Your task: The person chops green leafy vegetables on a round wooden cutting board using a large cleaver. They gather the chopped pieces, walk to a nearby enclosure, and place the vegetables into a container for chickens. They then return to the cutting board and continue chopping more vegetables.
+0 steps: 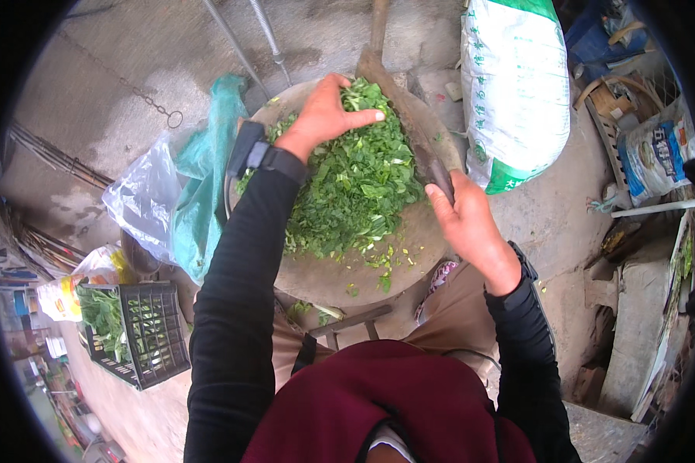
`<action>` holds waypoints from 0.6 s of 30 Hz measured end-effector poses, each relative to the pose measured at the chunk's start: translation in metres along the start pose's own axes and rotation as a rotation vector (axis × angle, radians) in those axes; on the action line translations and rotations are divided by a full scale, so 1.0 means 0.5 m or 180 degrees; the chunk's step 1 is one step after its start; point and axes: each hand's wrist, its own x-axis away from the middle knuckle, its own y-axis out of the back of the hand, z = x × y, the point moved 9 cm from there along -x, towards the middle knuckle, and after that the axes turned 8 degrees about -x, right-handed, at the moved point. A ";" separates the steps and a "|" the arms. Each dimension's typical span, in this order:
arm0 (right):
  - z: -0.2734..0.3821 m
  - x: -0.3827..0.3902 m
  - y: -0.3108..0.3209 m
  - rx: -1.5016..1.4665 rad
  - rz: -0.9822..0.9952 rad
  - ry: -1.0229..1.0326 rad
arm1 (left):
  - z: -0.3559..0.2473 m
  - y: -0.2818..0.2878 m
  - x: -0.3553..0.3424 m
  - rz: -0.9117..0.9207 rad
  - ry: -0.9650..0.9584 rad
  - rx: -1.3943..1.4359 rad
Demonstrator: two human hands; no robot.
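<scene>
A heap of chopped leafy greens (pixel 361 181) covers much of a round chopping board (pixel 324 279). My left hand (pixel 326 112) rests at the far side of the heap. Its thumb stretches to the right over the leaves, and the fingers, partly hidden, reach past the far edge. In my right hand (pixel 471 224) is the handle of a large, dark-bladed knife (pixel 400 104). The blade slants away to the far left, along the right side of the greens. Small green scraps lie on the near part of the board.
On the right stands a white and green sack (pixel 515 92). A teal mesh bag (pixel 201 185) and a clear plastic bag (pixel 143 197) lie to the left. Nearer left, a black crate (pixel 153 332) holds leafy greens. Metal rods (pixel 269 35) stand beyond the board.
</scene>
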 end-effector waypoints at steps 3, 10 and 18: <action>0.075 0.023 -0.030 0.0741 0.0016 0.0267 | 0.010 0.076 0.065 -0.0430 -0.0070 0.0676; 0.156 0.075 -0.129 0.0980 0.0290 0.0610 | 0.038 0.158 0.295 -0.1251 0.0141 0.0955; 0.171 0.050 -0.091 0.0556 0.0307 0.0352 | -0.006 0.110 0.317 -0.1603 -0.0136 -0.0555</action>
